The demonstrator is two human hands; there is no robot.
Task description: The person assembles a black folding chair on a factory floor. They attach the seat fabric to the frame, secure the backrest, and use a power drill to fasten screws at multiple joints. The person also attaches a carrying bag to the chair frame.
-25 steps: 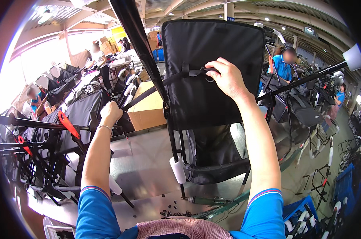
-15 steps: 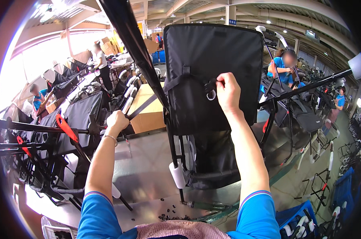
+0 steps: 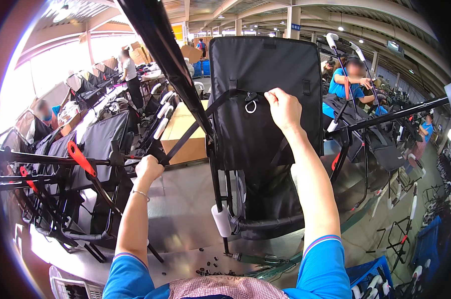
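A black fabric backrest (image 3: 265,65) stands upright on a black tubular frame in front of me, like a stroller seat. A black strap (image 3: 185,137) runs slantwise from my left hand (image 3: 149,168) up through a loop on the backrest's left side. My left hand is closed around the strap's lower end. Beside the loop hangs a light D-shaped ring (image 3: 251,106) below a small black fitting (image 3: 252,95). My right hand (image 3: 285,109) pinches at the strap just right of that fitting; its fingertips partly hide what they hold.
A thick black tube (image 3: 168,55) crosses close in front. Folded black frames with red levers (image 3: 81,158) crowd the left; a cardboard box (image 3: 188,132) stands behind. Small black parts (image 3: 210,266) lie on the metal table (image 3: 180,219). A co-worker (image 3: 347,87) works at right.
The strap has slid left through the loop area, and the ring now hangs nearer the loop. My right hand has shifted slightly left and up; my left hand sits a little lower and further right.
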